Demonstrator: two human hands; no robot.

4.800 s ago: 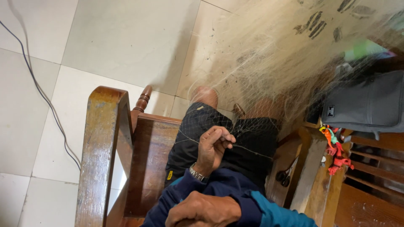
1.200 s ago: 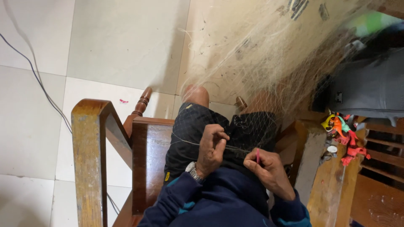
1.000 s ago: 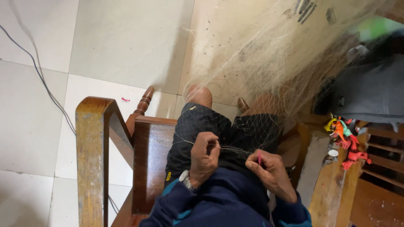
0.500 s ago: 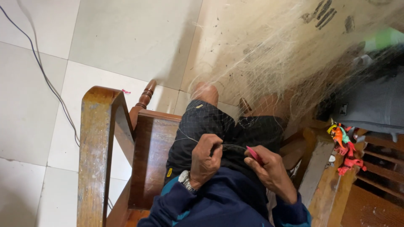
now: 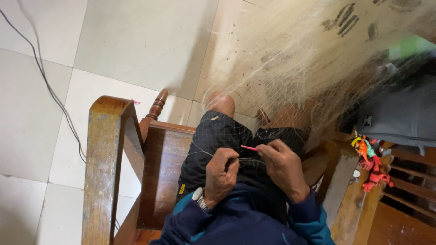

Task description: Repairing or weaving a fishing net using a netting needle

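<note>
So the person's sitting in a wooden chair with a big pale fishing net draped over their knees and spilling out across the tiled floor. Left hand is curled shut, pinching a strand of the mesh right in front of the fingertips. Right hand is closed around a thin pink netting needle, its tip poking out to the left of the fingers, just above the left knuckles. The 2 hands sit close together, working the same little patch on the lap.

How far along? Honestly hard to say. Only 1 spot is being handled, and most of the net lies heaped beyond the fingers, so I'd guess plenty is left. No finished section I can pick out. A dark cable runs well off to the left.
</note>
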